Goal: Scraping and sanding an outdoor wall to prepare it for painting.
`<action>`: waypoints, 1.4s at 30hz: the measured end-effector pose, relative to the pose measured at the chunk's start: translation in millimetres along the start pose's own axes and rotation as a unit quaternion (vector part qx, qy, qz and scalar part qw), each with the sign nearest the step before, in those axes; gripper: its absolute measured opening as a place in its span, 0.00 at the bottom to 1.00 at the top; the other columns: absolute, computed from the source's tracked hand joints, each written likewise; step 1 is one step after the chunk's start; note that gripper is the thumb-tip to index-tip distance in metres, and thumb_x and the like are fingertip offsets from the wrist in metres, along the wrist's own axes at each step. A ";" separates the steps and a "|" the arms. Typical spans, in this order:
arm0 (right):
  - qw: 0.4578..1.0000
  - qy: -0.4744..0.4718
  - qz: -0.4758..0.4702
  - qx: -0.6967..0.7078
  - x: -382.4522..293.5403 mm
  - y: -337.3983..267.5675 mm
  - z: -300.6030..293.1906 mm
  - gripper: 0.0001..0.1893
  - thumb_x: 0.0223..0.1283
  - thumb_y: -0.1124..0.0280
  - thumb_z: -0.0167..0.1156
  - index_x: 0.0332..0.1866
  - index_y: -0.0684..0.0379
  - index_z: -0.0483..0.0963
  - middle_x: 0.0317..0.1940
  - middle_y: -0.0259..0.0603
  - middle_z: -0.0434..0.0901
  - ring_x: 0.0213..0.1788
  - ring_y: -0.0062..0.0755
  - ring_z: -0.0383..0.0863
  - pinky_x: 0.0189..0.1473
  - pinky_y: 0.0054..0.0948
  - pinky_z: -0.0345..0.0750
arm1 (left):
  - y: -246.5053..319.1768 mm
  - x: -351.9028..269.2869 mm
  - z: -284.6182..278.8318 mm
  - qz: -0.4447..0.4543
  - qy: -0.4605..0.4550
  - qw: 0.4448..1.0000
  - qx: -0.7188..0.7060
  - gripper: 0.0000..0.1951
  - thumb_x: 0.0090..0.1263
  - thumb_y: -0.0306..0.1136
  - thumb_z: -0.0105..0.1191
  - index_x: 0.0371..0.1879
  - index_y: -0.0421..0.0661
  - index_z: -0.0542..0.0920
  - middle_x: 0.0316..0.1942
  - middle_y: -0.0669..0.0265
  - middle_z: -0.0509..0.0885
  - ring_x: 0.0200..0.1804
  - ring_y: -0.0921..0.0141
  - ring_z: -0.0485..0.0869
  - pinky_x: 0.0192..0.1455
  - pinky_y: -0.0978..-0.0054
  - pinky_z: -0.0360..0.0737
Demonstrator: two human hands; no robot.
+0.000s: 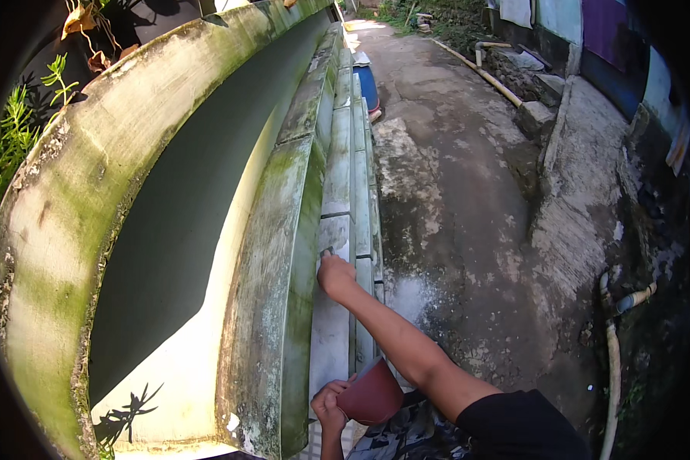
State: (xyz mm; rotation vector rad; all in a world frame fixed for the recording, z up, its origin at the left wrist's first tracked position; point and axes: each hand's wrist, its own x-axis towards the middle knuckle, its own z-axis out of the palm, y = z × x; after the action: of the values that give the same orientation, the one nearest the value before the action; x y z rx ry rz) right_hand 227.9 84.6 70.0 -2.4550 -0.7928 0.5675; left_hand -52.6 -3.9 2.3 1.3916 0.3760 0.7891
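Note:
My left hand grips the rim of a maroon plastic pot or scoop, low in the view and close to my body. The pot is tilted, and its contents are hidden from here. Farther ahead, my right hand is closed with its fingertips on a small dark grey piece, too small to name surely. That piece touches a pale whitish wall block in the stepped masonry face. Beside the hand runs a mossy concrete ledge.
A curved, mossy concrete rim rises at left, with green plants beyond it. White powder lies on the concrete path. A blue barrel stands against the wall ahead. Pipes run along the right side.

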 end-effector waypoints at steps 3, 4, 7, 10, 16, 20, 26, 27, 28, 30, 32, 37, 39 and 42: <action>1.000 0.002 -0.003 -0.001 7.1 9.8 12.4 0.17 0.61 0.72 0.51 0.55 0.58 0.75 0.47 0.42 0.82 0.49 0.39 0.83 0.46 0.35 0.82 | -2.3 3.8 2.3 0.007 -0.012 1.000 -0.001 0.27 0.74 0.50 0.40 0.16 0.41 0.67 0.21 0.62 0.71 0.32 0.62 0.76 0.57 0.33 0.69; 1.000 0.013 -0.010 0.001 -6.9 18.8 20.5 0.17 0.61 0.73 0.49 0.54 0.59 0.75 0.44 0.46 0.83 0.46 0.42 0.84 0.45 0.37 0.81 | -3.8 1.7 -1.3 -0.003 -0.003 0.998 -0.063 0.27 0.74 0.51 0.37 0.15 0.43 0.64 0.19 0.64 0.69 0.31 0.63 0.74 0.57 0.32 0.68; 0.999 0.026 -0.016 0.029 -18.1 31.3 20.2 0.14 0.61 0.74 0.47 0.46 0.58 0.79 0.42 0.49 0.83 0.44 0.44 0.85 0.44 0.40 0.81 | -8.9 -2.2 -4.1 -0.037 0.022 0.989 -0.140 0.29 0.75 0.55 0.31 0.15 0.46 0.60 0.18 0.66 0.65 0.30 0.63 0.72 0.58 0.29 0.65; 0.999 0.034 -0.002 0.013 26.5 19.9 3.8 0.13 0.60 0.74 0.48 0.42 0.59 0.81 0.44 0.49 0.83 0.44 0.43 0.85 0.45 0.38 0.81 | -6.7 3.9 15.3 -0.057 0.029 0.987 -0.147 0.30 0.74 0.60 0.27 0.16 0.48 0.58 0.17 0.67 0.62 0.28 0.62 0.71 0.56 0.27 0.64; 0.999 -0.021 -0.027 -0.016 -17.2 33.8 2.1 0.15 0.63 0.72 0.48 0.50 0.59 0.78 0.45 0.45 0.83 0.46 0.40 0.85 0.45 0.35 0.82 | 2.6 -2.4 31.6 -0.025 0.055 0.993 -0.099 0.31 0.73 0.63 0.26 0.16 0.49 0.58 0.18 0.67 0.62 0.26 0.62 0.70 0.54 0.27 0.66; 1.000 -0.024 -0.013 0.008 19.9 37.9 -15.6 0.20 0.62 0.72 0.47 0.61 0.58 0.69 0.45 0.50 0.82 0.46 0.44 0.84 0.47 0.39 0.80 | -2.7 6.0 48.7 -0.046 0.079 0.988 -0.127 0.30 0.73 0.63 0.25 0.16 0.49 0.56 0.17 0.69 0.59 0.28 0.63 0.69 0.55 0.27 0.64; 0.998 -0.044 -0.043 0.019 -10.4 56.3 -3.4 0.26 0.60 0.72 0.47 0.67 0.60 0.63 0.45 0.53 0.81 0.46 0.50 0.83 0.49 0.42 0.79 | -5.4 6.0 41.0 -0.004 0.108 0.988 -0.114 0.28 0.75 0.60 0.24 0.18 0.50 0.55 0.19 0.70 0.59 0.28 0.63 0.68 0.57 0.26 0.63; 0.998 -0.048 -0.048 0.014 -7.9 54.3 -10.9 0.26 0.60 0.72 0.47 0.67 0.60 0.63 0.45 0.53 0.81 0.46 0.50 0.83 0.49 0.42 0.79 | -8.2 7.5 45.1 -0.002 0.116 0.987 -0.115 0.28 0.75 0.60 0.24 0.18 0.50 0.55 0.19 0.70 0.59 0.28 0.63 0.68 0.57 0.26 0.63; 0.997 -0.065 -0.039 0.005 -6.5 46.4 -21.8 0.22 0.60 0.72 0.49 0.61 0.61 0.69 0.48 0.51 0.80 0.49 0.46 0.82 0.50 0.39 0.79 | -9.0 9.6 44.7 -0.017 0.139 0.981 -0.138 0.28 0.75 0.60 0.24 0.18 0.50 0.55 0.19 0.70 0.59 0.29 0.64 0.68 0.57 0.27 0.63; 0.996 -0.083 -0.040 -0.010 -2.1 31.4 -34.4 0.18 0.59 0.73 0.51 0.54 0.63 0.75 0.51 0.49 0.79 0.53 0.44 0.81 0.52 0.36 0.78 | -6.1 14.3 46.8 -0.028 0.143 0.979 -0.146 0.28 0.75 0.60 0.24 0.18 0.50 0.55 0.20 0.71 0.58 0.30 0.65 0.66 0.59 0.28 0.62; 0.995 -0.067 -0.071 -0.036 -14.7 21.7 -18.0 0.17 0.59 0.73 0.51 0.53 0.62 0.75 0.50 0.49 0.80 0.52 0.43 0.81 0.50 0.35 0.79 | -5.1 13.4 39.3 -0.022 0.132 0.979 -0.151 0.28 0.75 0.60 0.23 0.18 0.50 0.55 0.20 0.71 0.58 0.31 0.65 0.66 0.59 0.28 0.61; 0.993 -0.079 -0.085 -0.004 3.8 13.1 5.1 0.23 0.59 0.73 0.47 0.62 0.60 0.67 0.47 0.51 0.80 0.49 0.48 0.82 0.48 0.42 0.79 | -4.1 10.7 38.7 -0.018 0.146 0.971 -0.191 0.28 0.76 0.58 0.22 0.18 0.50 0.56 0.20 0.70 0.59 0.31 0.65 0.67 0.60 0.28 0.61; 0.993 -0.082 -0.086 -0.014 7.0 12.3 3.1 0.23 0.59 0.73 0.47 0.62 0.60 0.67 0.47 0.51 0.81 0.48 0.48 0.82 0.48 0.42 0.79 | 0.4 10.9 37.5 -0.006 0.110 0.984 -0.141 0.28 0.76 0.58 0.21 0.18 0.50 0.56 0.19 0.70 0.59 0.31 0.65 0.67 0.60 0.27 0.60; 0.996 -0.054 -0.077 -0.008 -14.2 16.6 17.3 0.24 0.58 0.73 0.48 0.63 0.60 0.66 0.45 0.52 0.81 0.46 0.49 0.83 0.46 0.42 0.80 | -2.3 -6.3 39.7 -0.028 0.149 0.973 -0.173 0.28 0.76 0.58 0.21 0.18 0.50 0.56 0.19 0.70 0.59 0.30 0.64 0.67 0.60 0.27 0.60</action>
State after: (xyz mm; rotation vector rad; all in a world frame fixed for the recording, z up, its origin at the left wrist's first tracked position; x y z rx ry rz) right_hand 215.4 69.5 50.2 -2.3673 -1.0230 0.6428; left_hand -30.0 -37.1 5.7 0.9350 0.4812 0.9697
